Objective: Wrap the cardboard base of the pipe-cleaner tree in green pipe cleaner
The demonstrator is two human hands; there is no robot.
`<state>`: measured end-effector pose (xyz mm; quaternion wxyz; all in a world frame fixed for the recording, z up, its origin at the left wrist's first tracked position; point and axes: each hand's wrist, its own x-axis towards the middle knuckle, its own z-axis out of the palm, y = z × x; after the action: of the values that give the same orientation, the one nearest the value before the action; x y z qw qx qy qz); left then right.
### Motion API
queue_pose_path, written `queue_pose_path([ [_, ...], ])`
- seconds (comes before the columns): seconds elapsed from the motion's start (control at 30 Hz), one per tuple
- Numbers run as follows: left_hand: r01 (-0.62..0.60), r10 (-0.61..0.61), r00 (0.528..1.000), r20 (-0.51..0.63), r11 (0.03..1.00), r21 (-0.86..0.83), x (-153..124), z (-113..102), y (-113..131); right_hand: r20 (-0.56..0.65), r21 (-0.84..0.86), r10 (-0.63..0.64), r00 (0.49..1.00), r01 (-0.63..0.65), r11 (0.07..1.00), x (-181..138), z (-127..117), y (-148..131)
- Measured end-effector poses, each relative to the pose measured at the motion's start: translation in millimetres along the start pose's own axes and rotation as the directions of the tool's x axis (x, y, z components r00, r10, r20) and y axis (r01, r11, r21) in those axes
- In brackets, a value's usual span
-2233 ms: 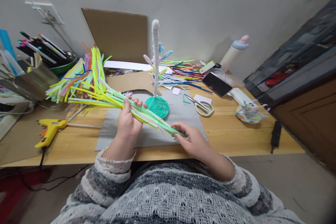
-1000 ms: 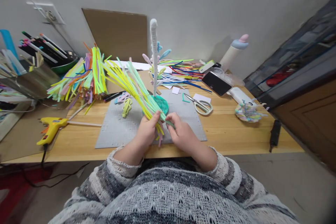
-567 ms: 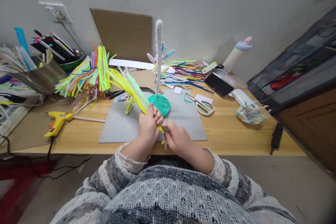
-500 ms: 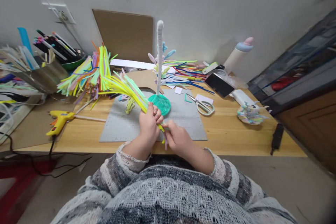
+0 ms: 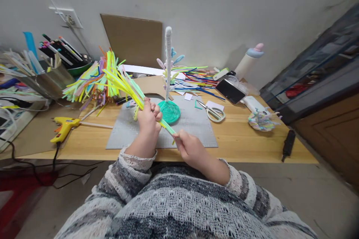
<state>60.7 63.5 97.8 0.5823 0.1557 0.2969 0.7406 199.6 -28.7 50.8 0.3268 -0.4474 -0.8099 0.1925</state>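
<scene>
My left hand (image 5: 149, 118) is closed around the middle of a bundle of pipe cleaners (image 5: 127, 86), yellow, mint green and pale pink. Its lower ends stick out to the right, where my right hand (image 5: 189, 146) pinches the tips of it between thumb and fingers. Behind my hands, a green coiled disc (image 5: 169, 112) lies on a grey cutting mat (image 5: 196, 134). From the disc rises an upright white wrapped stem (image 5: 168, 59). Looped pastel shapes (image 5: 174, 59) show just behind the stem.
A yellow glue gun (image 5: 64, 127) with its cord lies left, below a pile of pipe cleaners (image 5: 95, 82). Scissors (image 5: 215, 114), a phone (image 5: 230, 90), a white bottle (image 5: 248, 59) and a black tool (image 5: 288, 145) are to the right. Cardboard (image 5: 134, 41) leans on the wall.
My left hand has moved left with the bundle, away from my right hand. More of the mint-green ends now shows stretched between the two hands. The view has shifted slightly.
</scene>
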Motion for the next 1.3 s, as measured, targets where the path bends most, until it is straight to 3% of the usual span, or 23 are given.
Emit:
queue_pose_path([
  [0.77, -0.068, 0.062, 0.996, -0.067, 0.993, -0.101, 25.8, 11.1, 40.2, -0.05, 0.089, -0.053, 0.997, 0.057, 0.994, -20.4, -15.4, 5.8],
  [1.13, -0.086, 0.081, 0.995, -0.059, 0.991, -0.097, 36.9, 10.0, 52.2, -0.058, 0.076, -0.065, 0.996, 0.07, 0.995, -48.0, -30.1, 18.8],
  [1.3, -0.091, 0.081, 0.99, -0.114, 0.992, -0.085, 50.6, 9.5, 54.3, -0.038, 0.075, 0.022, 0.999, -0.019, 0.997, -54.6, -36.2, 34.5],
])
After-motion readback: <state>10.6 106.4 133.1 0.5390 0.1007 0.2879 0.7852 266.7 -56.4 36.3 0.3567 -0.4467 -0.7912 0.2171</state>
